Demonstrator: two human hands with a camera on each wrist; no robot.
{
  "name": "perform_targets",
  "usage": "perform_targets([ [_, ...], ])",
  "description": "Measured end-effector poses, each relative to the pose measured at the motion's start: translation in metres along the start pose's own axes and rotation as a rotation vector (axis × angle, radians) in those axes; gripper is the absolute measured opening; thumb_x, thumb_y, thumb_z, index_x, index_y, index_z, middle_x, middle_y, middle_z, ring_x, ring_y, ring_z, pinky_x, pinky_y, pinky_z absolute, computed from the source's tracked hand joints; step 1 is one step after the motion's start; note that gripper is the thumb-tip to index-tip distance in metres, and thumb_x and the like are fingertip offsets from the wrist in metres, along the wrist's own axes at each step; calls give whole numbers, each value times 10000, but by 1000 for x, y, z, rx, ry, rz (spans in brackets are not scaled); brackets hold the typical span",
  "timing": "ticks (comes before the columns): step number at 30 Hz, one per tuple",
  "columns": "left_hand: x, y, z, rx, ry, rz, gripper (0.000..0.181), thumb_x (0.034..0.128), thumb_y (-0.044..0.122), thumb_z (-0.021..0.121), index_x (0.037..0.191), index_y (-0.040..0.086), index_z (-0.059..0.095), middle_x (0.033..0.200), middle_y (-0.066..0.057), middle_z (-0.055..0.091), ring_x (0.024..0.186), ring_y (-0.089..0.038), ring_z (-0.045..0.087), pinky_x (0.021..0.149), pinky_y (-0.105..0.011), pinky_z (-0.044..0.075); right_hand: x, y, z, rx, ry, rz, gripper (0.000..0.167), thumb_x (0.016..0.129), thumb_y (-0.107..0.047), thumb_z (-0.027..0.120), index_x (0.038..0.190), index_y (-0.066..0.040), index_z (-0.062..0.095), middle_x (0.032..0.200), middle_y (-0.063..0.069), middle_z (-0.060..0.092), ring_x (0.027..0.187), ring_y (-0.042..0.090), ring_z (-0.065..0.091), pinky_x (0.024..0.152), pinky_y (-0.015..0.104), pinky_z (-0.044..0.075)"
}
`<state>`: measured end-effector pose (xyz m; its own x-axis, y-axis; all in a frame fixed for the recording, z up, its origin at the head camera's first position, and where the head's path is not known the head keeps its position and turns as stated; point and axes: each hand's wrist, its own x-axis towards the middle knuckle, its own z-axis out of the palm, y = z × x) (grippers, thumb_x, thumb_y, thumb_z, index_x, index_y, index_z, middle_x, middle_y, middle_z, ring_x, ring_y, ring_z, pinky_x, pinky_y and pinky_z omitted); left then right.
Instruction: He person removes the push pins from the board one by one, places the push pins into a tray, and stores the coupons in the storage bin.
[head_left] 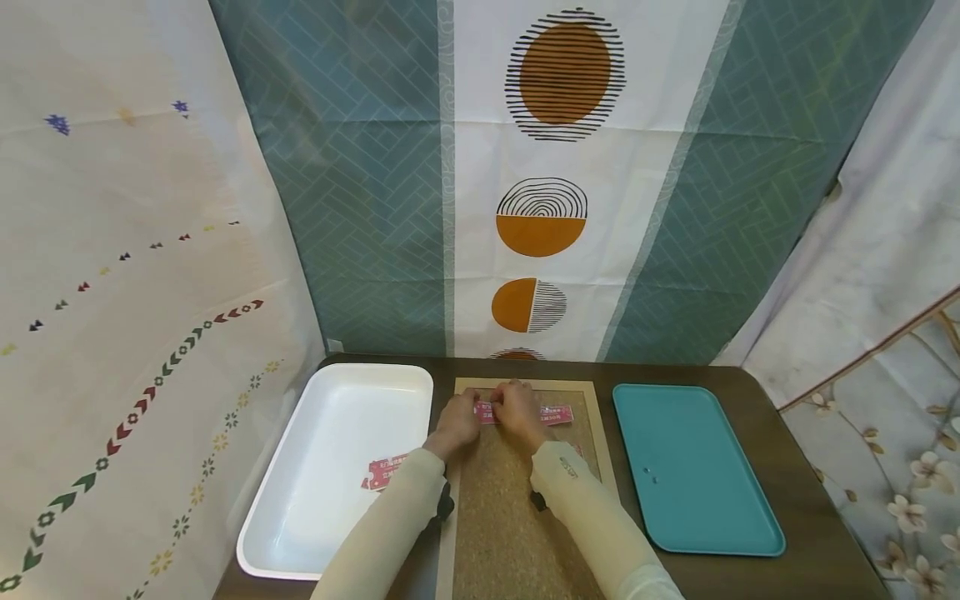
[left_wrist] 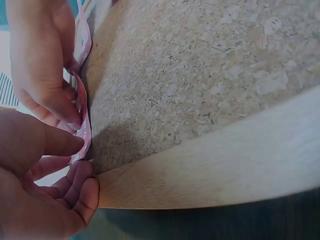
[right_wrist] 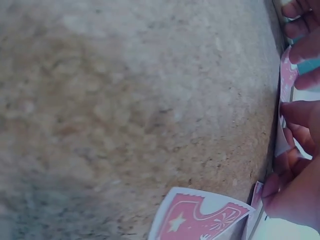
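Both hands are at the far end of a wood-framed cork board (head_left: 495, 517). My left hand (head_left: 457, 421) pinches the left end of a pink paper ticket (left_wrist: 82, 107) between thumb and fingers. Its fingertips rest by the frame's left corner. My right hand (head_left: 519, 412) has thumb and fingertips curled on the same ticket, farther right; whether a pin is between them is hidden. A second pink ticket (head_left: 557, 415) lies just right of that hand. Close by in the right wrist view, another ticket (right_wrist: 192, 217) with a star lies on the cork.
A white tray (head_left: 330, 517) stands left of the board, with pink tickets (head_left: 384, 472) in it, partly behind the left sleeve. To the right lies a teal tray (head_left: 708, 467) with a few tiny clear pieces (head_left: 650, 476). A patterned curtain (head_left: 360, 208) hangs behind the table.
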<state>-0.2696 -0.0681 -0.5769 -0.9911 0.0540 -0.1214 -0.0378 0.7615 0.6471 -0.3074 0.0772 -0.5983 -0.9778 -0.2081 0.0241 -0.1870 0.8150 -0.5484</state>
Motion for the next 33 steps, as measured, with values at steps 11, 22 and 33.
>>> perform_targets([
  [11,2,-5,1,0,3,21,382,930,4,700,1298,-8,600,1083,-197,640,922,-308,602,940,-520,564,7,3,-4,76,-71,50,61,966,-135,746,975,-84,777,996,50,706,1053,298,578,1019,586,389],
  [22,3,-8,3,-3,17,14,368,935,-5,698,1291,8,605,1104,-198,649,935,-303,611,940,-509,571,8,9,-2,116,-72,27,50,945,-133,748,935,-90,772,909,21,688,985,251,578,988,548,393],
  [33,3,-9,2,20,58,57,331,929,-32,662,1257,-3,628,1083,-209,684,928,-310,643,894,-491,572,8,10,-4,168,-56,26,27,927,-125,766,935,-99,770,826,-18,715,868,186,618,935,493,420],
])
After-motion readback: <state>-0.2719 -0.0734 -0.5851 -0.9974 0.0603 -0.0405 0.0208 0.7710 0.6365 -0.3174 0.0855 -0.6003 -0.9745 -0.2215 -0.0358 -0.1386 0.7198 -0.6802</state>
